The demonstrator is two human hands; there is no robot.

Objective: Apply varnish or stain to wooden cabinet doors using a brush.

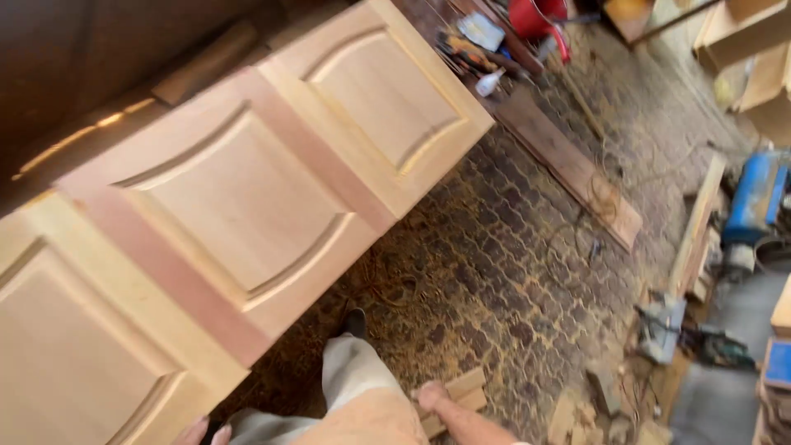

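- Filling the left and upper middle of the frame is a long pale wooden door with three raised arched panels (247,198), lying flat and slanting from lower left to upper centre.
- A cobbled floor strewn with sawdust (494,272) takes up the middle; a dark wooden plank (568,165) lies slantwise on it at upper right.
- A red bucket (535,16) and a white plastic bottle (489,82) sit at the top, among tools too blurred to name.
- A blue cylindrical machine (754,198) lies at the right edge, and a grey power tool (663,325) below it.
- The right hand (432,397), at bottom centre, is closed around small light wooden blocks (457,398), seemingly two stacked flat pieces with squared ends, just beside the person's leg in light trousers (354,379).
- The left hand (202,432) is cut off by the bottom edge at lower left; only fingertips show, so its grip cannot be told.
- The door hides whatever supports it.
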